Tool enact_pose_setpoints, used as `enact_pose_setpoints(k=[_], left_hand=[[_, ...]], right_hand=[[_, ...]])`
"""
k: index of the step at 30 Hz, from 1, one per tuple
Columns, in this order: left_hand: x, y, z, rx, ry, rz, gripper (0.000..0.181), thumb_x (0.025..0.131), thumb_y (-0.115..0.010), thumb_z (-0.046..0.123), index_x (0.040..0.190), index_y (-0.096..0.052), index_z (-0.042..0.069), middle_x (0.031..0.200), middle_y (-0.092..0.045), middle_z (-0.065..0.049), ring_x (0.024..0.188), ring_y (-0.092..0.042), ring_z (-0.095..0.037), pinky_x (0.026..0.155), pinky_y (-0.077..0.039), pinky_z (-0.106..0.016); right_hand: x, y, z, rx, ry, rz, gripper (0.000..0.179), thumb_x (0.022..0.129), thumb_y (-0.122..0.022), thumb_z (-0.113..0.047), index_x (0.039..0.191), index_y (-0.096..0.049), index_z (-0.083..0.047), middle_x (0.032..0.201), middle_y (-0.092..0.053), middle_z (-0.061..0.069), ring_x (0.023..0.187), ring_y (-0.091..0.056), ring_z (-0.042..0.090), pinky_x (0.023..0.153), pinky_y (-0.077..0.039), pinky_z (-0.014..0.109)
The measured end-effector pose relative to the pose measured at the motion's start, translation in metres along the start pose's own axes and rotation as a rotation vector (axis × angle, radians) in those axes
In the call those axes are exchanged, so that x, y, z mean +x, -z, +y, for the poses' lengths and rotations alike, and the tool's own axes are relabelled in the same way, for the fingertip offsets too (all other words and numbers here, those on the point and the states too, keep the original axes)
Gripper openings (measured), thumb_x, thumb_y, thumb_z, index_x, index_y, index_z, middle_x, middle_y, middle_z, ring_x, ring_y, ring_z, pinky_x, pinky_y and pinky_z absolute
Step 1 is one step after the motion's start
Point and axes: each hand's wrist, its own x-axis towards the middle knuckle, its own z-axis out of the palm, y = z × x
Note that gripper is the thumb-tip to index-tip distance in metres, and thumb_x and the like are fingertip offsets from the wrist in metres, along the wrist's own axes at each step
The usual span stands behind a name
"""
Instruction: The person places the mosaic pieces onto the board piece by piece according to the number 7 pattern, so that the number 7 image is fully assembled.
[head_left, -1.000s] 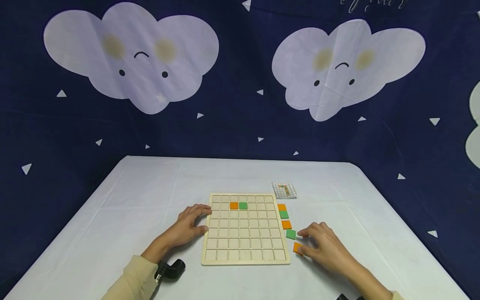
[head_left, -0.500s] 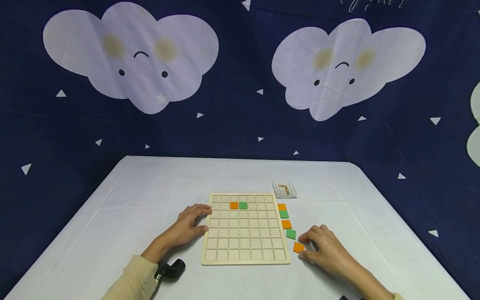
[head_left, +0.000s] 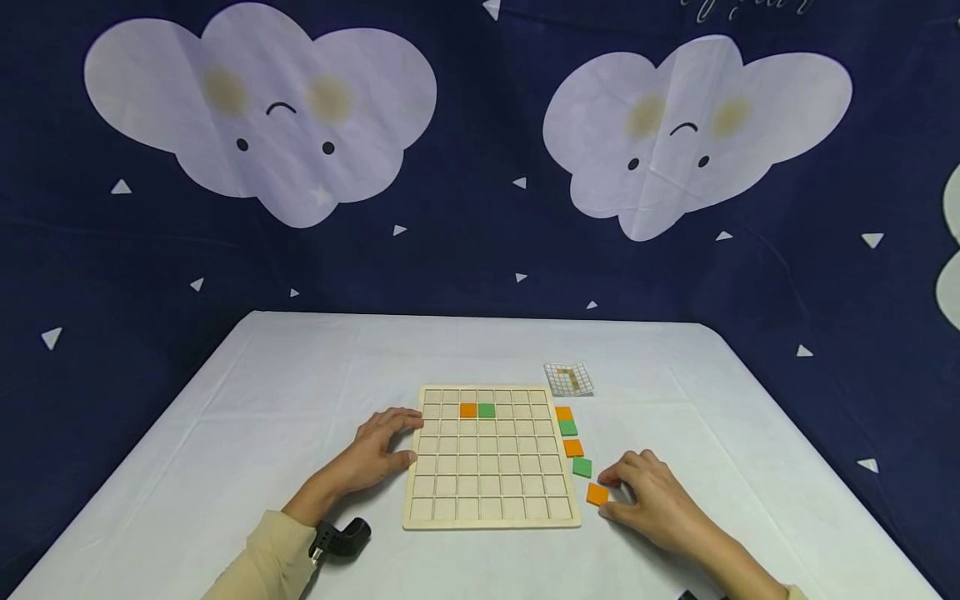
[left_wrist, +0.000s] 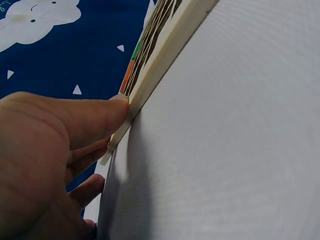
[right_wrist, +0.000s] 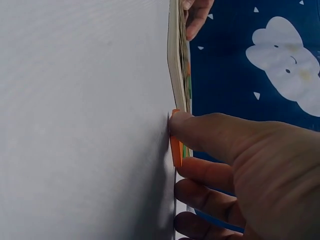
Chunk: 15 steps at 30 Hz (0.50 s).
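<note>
A pale wooden grid board lies flat on the table. In it sit an orange square tile and, beside that, a green square tile. My left hand rests on the board's left edge, its thumb pressed against the rim. Right of the board, my right hand has thumb and index finger at opposite edges of the nearest orange tile, pinching it flat on the table. In the right wrist view the thumb partly covers that orange tile.
More loose tiles line the board's right side: a green one, an orange one, another green one and another orange one. Behind them lies a small printed grid card. A dark cloud-patterned cloth hangs behind the table.
My right index finger has moved from near the green tile down to the nearest orange tile's far edge. The thumb has slid off the tile's top to its near edge. My left hand stays put.
</note>
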Motion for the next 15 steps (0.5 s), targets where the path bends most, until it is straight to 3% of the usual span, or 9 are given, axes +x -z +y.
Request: enact_pose_setpoints(k=[15], left_hand=[[0.0004, -0.0003, 0.0004, -0.002, 0.013, 0.002, 0.043, 0.082, -0.068, 0.009, 0.123, -0.057, 0.008, 0.137, -0.05, -0.009, 0.133, -0.036, -0.036, 0.109, -0.015, -0.059]], right_hand=[[-0.0005, -0.0011, 0.0048, 0.0, 0.015, 0.013, 0.021, 0.07, -0.08, -0.026, 0.086, -0.067, -0.027, 0.084, -0.052, -0.019, 0.081, -0.039, 0.002, 0.075, -0.038, 0.026]])
